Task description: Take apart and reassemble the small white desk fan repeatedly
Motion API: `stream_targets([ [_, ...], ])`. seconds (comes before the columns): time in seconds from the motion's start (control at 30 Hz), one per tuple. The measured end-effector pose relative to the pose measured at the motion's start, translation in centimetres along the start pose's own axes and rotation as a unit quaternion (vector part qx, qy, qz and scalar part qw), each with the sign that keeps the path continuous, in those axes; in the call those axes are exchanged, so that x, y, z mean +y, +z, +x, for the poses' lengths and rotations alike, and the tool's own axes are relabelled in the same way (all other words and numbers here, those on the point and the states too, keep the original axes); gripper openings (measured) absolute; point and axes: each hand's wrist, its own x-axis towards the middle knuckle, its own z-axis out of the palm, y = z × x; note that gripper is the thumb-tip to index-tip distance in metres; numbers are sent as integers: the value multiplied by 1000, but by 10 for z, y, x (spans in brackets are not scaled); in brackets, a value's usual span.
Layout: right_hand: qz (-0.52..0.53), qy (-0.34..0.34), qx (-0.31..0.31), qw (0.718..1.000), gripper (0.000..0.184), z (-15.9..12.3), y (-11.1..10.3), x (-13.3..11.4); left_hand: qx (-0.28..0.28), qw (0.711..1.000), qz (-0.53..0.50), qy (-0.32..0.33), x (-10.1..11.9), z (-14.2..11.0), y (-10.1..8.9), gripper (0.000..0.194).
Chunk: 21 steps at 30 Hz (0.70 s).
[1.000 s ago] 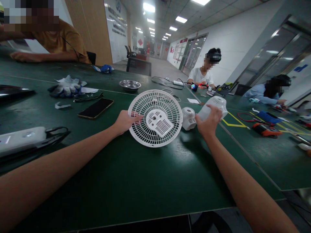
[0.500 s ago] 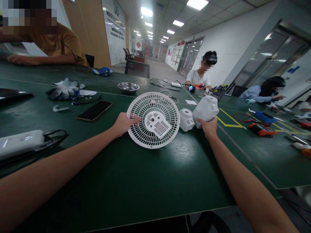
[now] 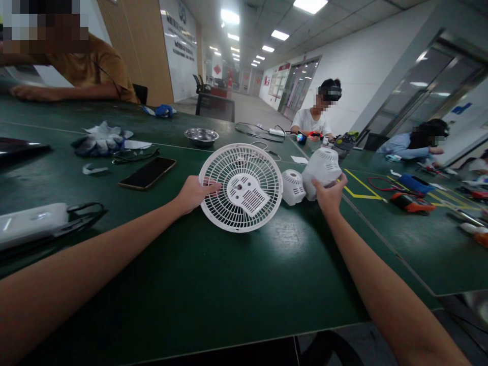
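My left hand (image 3: 195, 194) is closed on the left rim of a round white fan grille (image 3: 247, 192), its thumb over the bars. The grille leans tilted toward me, with a solid vented plate at its centre. On the right, my right hand (image 3: 330, 195) grips a larger white plastic housing (image 3: 322, 163) with slots around its top. Its fingers reach round the right side and the thumb lies on the front. Between grille and housing stands a smaller white vented cover (image 3: 293, 188) on the green table (image 3: 213, 295). A pale cord partly shows behind the grille.
Behind the grille is a metal bowl (image 3: 201, 136). To the left lie a phone (image 3: 148, 173), gloves (image 3: 101, 142) and a white device with a black strap (image 3: 34, 223). An orange multimeter (image 3: 412, 203) lies right. Several people sit around the table.
The larger white housing has tipped and shifted slightly down and left in my right hand, whose fingers now show around its right side. My left hand and the grille are nearly unchanged.
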Motion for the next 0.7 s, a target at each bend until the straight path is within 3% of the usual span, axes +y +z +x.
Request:
stream_targets([
  [0.17,-14,-28,38,999,83,5,-6,-6,-5,1000,0,4,5,-2,2,16],
  [0.37,11,-7,29,999,73,10,-6,2,3,1000,-4,-4,6,-2,1,15],
  [0.53,30,-5,18,999,73,6,-4,3,-4,1000,-8,-4,7,-3,1,17],
  [0.7,-36,31,-27,998,78,3,-2,8,-6,1000,-6,-2,3,-2,1,16],
])
